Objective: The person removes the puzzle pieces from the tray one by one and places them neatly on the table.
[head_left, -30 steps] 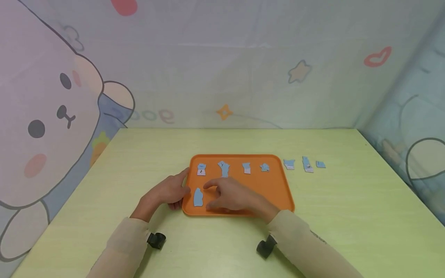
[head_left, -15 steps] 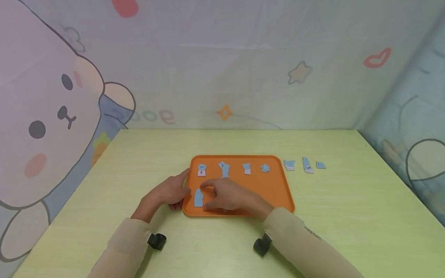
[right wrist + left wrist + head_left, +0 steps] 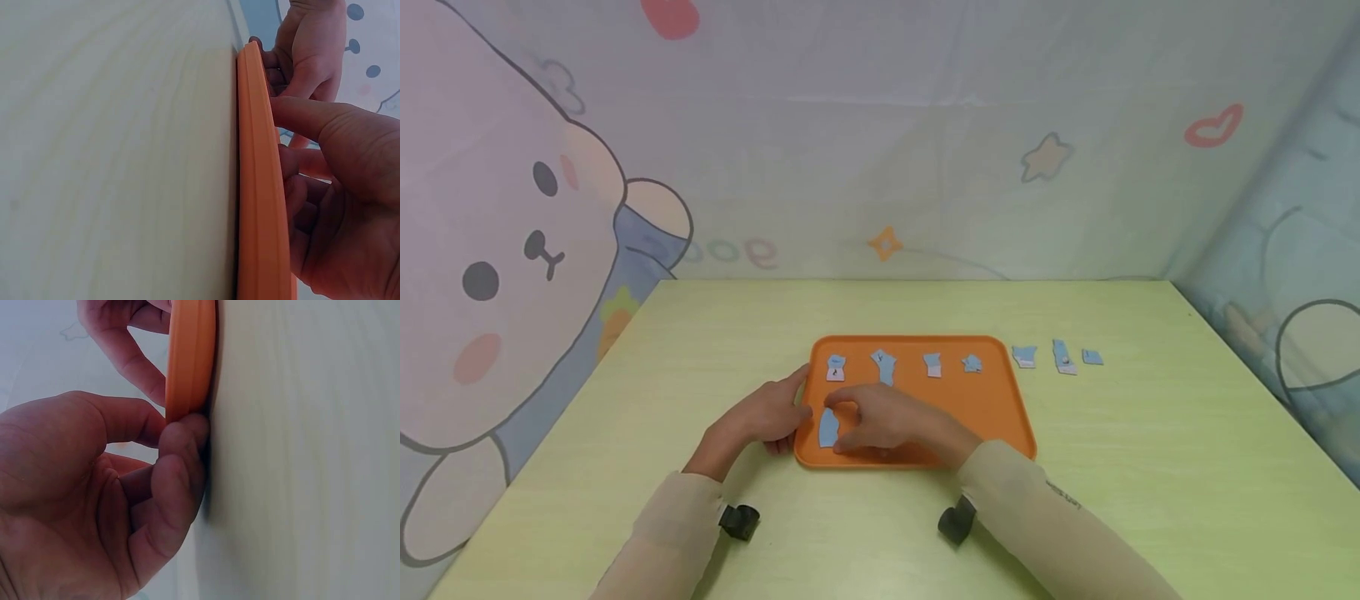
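An orange tray (image 3: 917,462) lies on the table and bears several small blue puzzle pieces. My left hand (image 3: 771,410) holds the tray's left rim, thumb on top and fingers curled at its outer side, as the left wrist view shows. Inside the tray, my right hand (image 3: 883,417) reaches to a tall light-blue puzzle piece (image 3: 828,428) at the front left. Its forefinger tip is at the piece's top end and the thumb tip at the lower right corner, with a wide gap between them. In the right wrist view the tray wall (image 3: 259,187) hides the piece.
Along the tray's back lie puzzle pieces: one with a pink lower part (image 3: 836,374), a forked one (image 3: 886,367), a small pink-edged one (image 3: 933,367) and a star-like one (image 3: 972,363). Three more, including a tall piece (image 3: 1063,358), lie right of the tray.
My right hand has moved slightly left, its forefinger and thumb coming from beside the tall puzzle piece to its ends. The left hand, the tray and the pieces keep their places.
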A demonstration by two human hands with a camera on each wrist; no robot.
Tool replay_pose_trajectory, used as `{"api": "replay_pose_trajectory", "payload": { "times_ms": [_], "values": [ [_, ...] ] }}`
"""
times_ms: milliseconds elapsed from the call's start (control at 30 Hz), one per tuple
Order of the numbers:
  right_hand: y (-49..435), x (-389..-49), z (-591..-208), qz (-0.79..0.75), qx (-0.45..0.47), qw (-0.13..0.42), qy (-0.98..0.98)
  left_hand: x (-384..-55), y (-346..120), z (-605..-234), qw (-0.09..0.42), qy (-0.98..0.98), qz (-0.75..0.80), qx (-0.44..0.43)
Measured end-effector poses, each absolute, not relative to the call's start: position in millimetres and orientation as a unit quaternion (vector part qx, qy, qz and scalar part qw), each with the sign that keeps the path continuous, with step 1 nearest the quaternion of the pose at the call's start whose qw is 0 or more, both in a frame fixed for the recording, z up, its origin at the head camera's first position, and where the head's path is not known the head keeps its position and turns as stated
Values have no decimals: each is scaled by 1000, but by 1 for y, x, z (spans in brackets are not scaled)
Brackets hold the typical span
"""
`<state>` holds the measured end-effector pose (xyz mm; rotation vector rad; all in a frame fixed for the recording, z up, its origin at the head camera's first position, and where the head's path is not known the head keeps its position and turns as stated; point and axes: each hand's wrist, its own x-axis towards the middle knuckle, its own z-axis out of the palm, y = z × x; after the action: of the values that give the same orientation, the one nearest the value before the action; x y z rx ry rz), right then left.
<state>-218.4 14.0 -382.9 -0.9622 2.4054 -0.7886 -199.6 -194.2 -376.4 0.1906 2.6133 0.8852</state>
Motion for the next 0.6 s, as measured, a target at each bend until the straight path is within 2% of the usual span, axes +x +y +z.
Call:
{"api": "replay_pose_trajectory", "payload": {
  "times_ms": [367, 600],
  "values": [
    [11, -222, -384, -266, -335, 217, 877, -202, -193, -377, 189, 930, 310, 55],
    [12, -222, -387, -266, -343, 198, 879, -200, -194, -377, 188, 928, 317, 58]
  ]
}}
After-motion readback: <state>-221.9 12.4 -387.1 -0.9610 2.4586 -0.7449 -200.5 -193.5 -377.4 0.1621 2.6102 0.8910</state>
